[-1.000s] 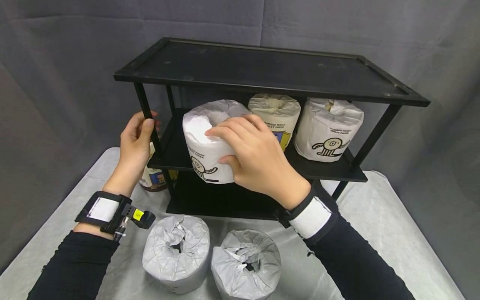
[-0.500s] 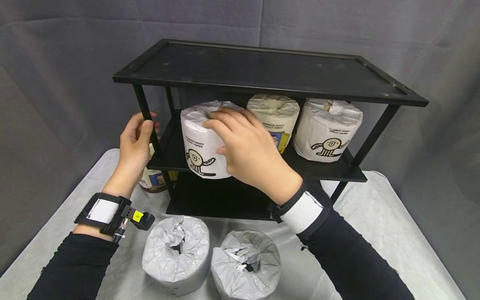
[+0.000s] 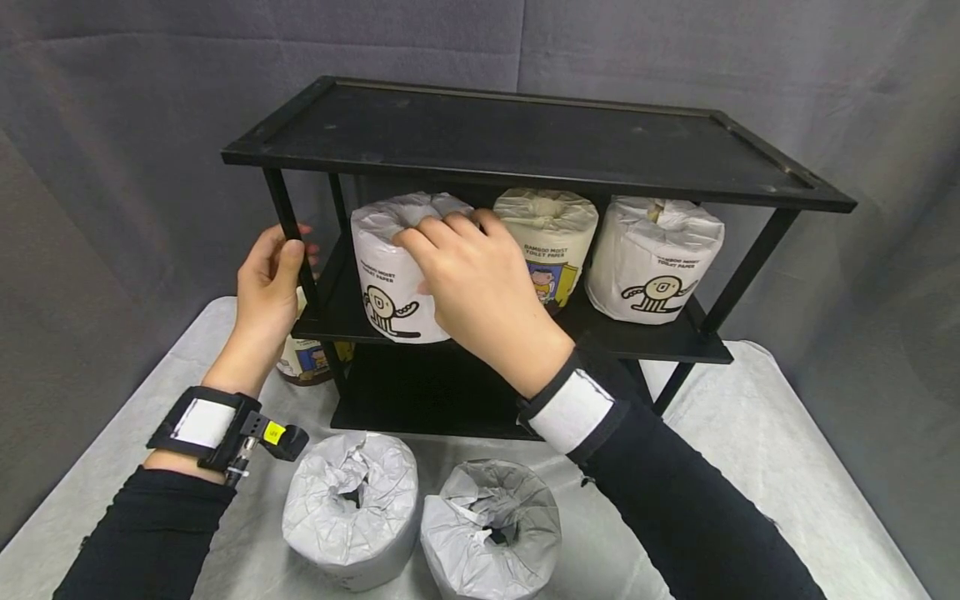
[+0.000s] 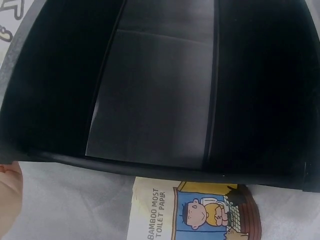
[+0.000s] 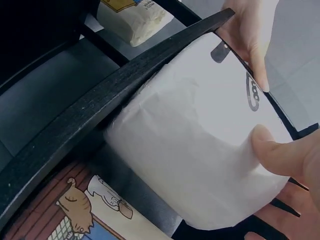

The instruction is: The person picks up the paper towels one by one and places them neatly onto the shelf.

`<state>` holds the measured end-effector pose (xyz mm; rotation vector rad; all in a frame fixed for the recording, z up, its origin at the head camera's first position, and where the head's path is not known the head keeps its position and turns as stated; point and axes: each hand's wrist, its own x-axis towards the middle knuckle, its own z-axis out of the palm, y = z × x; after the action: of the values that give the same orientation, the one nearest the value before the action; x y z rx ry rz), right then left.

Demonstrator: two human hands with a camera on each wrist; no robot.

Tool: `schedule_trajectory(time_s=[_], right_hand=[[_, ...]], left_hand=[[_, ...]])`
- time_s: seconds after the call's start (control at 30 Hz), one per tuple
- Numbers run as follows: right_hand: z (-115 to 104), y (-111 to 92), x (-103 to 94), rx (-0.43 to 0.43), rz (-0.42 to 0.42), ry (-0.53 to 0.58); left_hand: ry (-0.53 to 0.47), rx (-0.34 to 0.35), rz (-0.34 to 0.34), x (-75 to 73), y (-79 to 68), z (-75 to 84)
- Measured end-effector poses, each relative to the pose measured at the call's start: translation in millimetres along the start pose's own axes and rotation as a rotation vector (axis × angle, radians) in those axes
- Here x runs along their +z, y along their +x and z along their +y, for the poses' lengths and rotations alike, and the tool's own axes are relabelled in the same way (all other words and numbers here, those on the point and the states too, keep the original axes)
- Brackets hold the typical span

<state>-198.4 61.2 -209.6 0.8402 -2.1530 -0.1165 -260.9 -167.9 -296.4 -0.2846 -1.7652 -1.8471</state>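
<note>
My right hand (image 3: 487, 296) holds a white wrapped toilet paper roll (image 3: 397, 275) at the left of the black rack's middle shelf. The fingers reach over its top, and in the right wrist view the thumb (image 5: 275, 155) presses its side. A printed cartoon figure on the roll faces forward. Farther left, my left hand (image 3: 266, 287) grips the rack's front left post (image 3: 281, 204), thumb in front; its fingers are partly hidden behind the post. Right of the held roll stand a cream roll (image 3: 551, 242), partly covered by my right hand, and another white roll (image 3: 656, 258).
The rack's top board (image 3: 495, 137) overhangs the rolls closely. Two grey-white rolls stand in front on the cloth-covered table, one to the left (image 3: 352, 500) and one to the right (image 3: 491, 525). Another printed roll (image 3: 303, 358) stands beyond the left post. The bottom shelf (image 3: 427, 392) lies below.
My right hand has moved left and back with the toilet paper roll, now closer to the left post. The roll has turned slightly and sits more upright. My left hand stays on the post.
</note>
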Motion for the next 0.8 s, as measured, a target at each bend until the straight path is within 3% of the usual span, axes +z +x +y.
schedule_trajectory(time_s=[0.8], right_hand=[[6.3, 11.0, 25.2, 0.115, -0.052, 0.122]], left_hand=[[-0.006, -0.004, 0.004, 1.8, -1.8, 0.6]])
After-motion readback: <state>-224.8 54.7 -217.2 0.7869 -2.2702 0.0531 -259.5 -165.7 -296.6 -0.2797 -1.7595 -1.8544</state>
